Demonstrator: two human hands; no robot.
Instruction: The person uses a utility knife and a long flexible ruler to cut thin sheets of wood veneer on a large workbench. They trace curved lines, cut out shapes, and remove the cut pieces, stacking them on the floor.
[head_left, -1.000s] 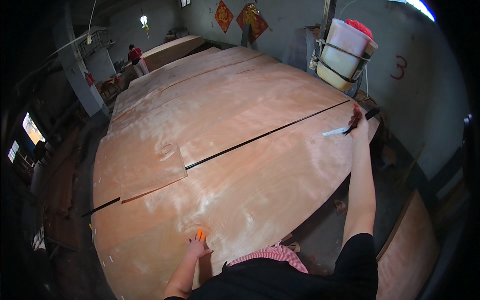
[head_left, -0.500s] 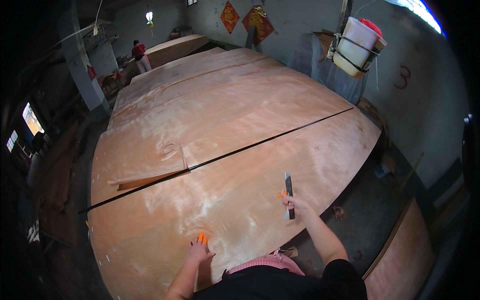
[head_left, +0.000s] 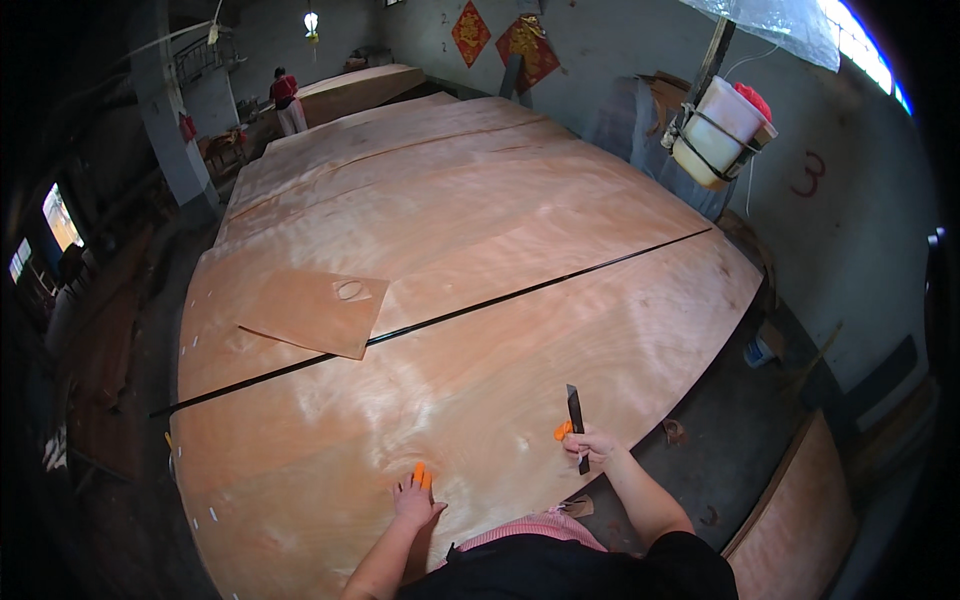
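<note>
My left hand (head_left: 413, 503) rests on the broad pale wood veneer sheet (head_left: 500, 400) near its front edge, fingers spread, with orange covers on some fingertips. To the right, my right hand (head_left: 595, 449) grips a long, flat, dark blade-like tool (head_left: 575, 412) upright above the sheet, its fingers closed round the lower part. Orange covers show on that hand too. A loose piece of veneer (head_left: 310, 312) with a small round mark lies on the sheet at the left, partly over a long thin black strip (head_left: 540, 290) that crosses the sheet.
Farther back, a person in red (head_left: 285, 95) stands beside another wood stack (head_left: 365, 90). A white plastic tub (head_left: 718, 130) is tied to a post at the right. Another wood panel (head_left: 800, 500) leans at the lower right. A pillar (head_left: 165, 130) stands at the left.
The loose veneer piece, raised and curled along its near edge before, now lies flatter, over the black strip. My right hand has lowered with the blade-like tool. The view has shifted slightly.
</note>
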